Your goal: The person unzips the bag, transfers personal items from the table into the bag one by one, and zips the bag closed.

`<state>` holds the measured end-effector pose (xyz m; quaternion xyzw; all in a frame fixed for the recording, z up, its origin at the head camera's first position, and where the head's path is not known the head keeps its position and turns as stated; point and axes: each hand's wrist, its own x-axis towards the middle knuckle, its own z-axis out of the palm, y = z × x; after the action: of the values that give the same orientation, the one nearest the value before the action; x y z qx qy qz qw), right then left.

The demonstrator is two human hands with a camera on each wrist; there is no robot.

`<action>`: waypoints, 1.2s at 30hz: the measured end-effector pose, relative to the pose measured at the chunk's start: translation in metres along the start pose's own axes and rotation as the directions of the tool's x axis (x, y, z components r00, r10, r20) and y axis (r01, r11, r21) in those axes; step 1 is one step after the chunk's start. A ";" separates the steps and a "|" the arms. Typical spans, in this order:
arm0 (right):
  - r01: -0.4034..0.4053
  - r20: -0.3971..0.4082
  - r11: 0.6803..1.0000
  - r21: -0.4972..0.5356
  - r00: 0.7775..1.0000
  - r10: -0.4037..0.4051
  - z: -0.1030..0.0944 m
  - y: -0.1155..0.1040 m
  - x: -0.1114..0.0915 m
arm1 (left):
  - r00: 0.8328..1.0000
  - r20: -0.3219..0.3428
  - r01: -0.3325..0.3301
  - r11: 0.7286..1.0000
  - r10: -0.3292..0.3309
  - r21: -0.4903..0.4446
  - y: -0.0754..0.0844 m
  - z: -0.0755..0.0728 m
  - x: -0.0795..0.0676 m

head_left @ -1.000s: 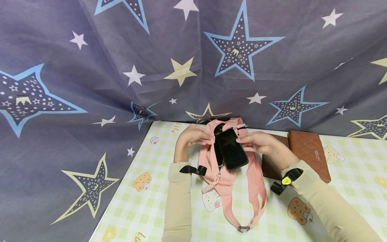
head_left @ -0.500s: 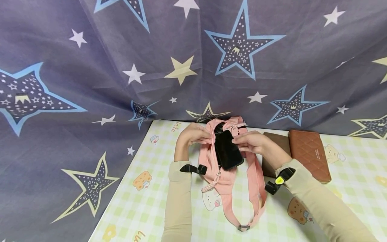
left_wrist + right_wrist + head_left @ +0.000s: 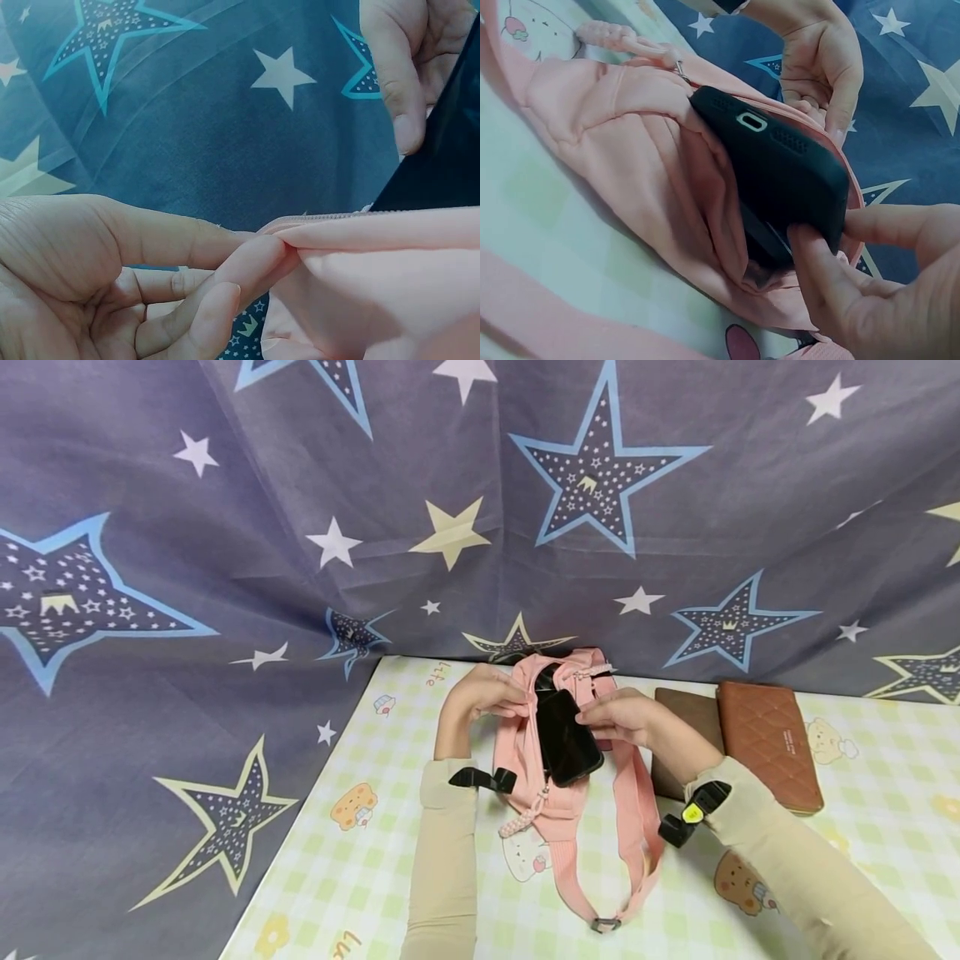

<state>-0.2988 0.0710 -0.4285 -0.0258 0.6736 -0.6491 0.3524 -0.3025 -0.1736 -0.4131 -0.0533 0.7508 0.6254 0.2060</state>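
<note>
A pink waist bag point(image 3: 517, 760) lies on the table with its zipped mouth open. My left hand point(image 3: 491, 692) pinches the zipper edge of that mouth, thumb against fingers, as the left wrist view shows up close. Between the thumb and fingers of my right hand point(image 3: 624, 717) is a black phone point(image 3: 567, 739), gripped by its side edge. In the right wrist view the phone point(image 3: 780, 165) is tilted in the bag's opening, its charging port end facing the camera. Another dark item point(image 3: 765, 236) shows below it inside the bag; its kind is unclear.
Right of the bag lie a dark brown flat item point(image 3: 686, 727) and a quilted brown wallet point(image 3: 772, 747), side by side. The bag's strap point(image 3: 637, 827) loops toward the front, with a buckle point(image 3: 605, 925). A star-patterned cloth point(image 3: 405, 468) hangs behind the checked table point(image 3: 390, 877).
My right hand has moved left with the phone, bringing it over and into the bag's mouth. My left hand keeps its pinch on the bag's edge.
</note>
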 end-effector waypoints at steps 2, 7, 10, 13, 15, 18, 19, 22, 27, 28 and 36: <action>-0.002 0.014 1.000 -0.021 1.000 0.003 0.000 0.002 -0.002 | 1.000 0.001 0.002 1.000 -0.002 -0.005 0.001 0.001 0.000; -0.012 0.050 0.999 -0.040 0.999 0.014 0.000 0.009 -0.004 | 1.000 -0.003 0.008 1.000 -0.008 -0.009 0.004 0.002 -0.002; -0.011 0.054 1.000 -0.025 0.998 0.012 0.000 0.011 -0.005 | 1.000 -0.003 0.012 1.000 -0.012 -0.007 0.005 0.002 -0.003; -0.002 0.058 1.000 -0.007 0.998 0.002 0.000 0.013 -0.005 | 1.000 -0.002 0.014 1.000 -0.014 -0.004 0.005 0.002 -0.003; 0.003 0.053 1.000 0.000 0.999 -0.003 0.000 0.013 -0.005 | 1.000 -0.002 0.014 1.000 -0.014 -0.005 0.005 0.002 -0.003; 0.011 0.029 1.000 -0.014 1.000 -0.011 0.001 0.013 -0.005 | 1.000 -0.004 0.012 1.000 -0.012 -0.004 0.005 0.002 -0.003; 0.013 0.018 1.000 -0.020 1.000 -0.013 0.001 0.013 -0.005 | 1.000 -0.006 0.011 1.000 -0.011 -0.006 0.005 0.002 -0.003; 0.018 -0.014 0.999 -0.026 1.000 -0.019 0.004 0.012 -0.005 | 1.000 -0.010 0.007 1.000 -0.008 -0.011 0.005 0.002 -0.003; 0.023 -0.057 1.000 0.015 0.998 -0.022 0.009 0.010 -0.005 | 1.000 -0.010 0.004 1.000 -0.004 -0.018 0.005 0.002 -0.003; 0.026 -0.069 0.999 0.026 0.997 -0.024 0.010 0.010 -0.005 | 1.000 -0.011 0.003 1.000 -0.003 -0.017 0.005 0.002 -0.003; 0.049 -0.168 0.993 0.105 0.985 -0.031 0.026 0.014 -0.001 | 1.000 -0.030 0.000 0.999 -0.001 -0.034 0.004 0.000 -0.003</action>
<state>-0.2790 0.0514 -0.4386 0.0342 0.6636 -0.6917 0.2828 -0.3010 -0.1735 -0.4081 -0.0664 0.7431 0.6370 0.1941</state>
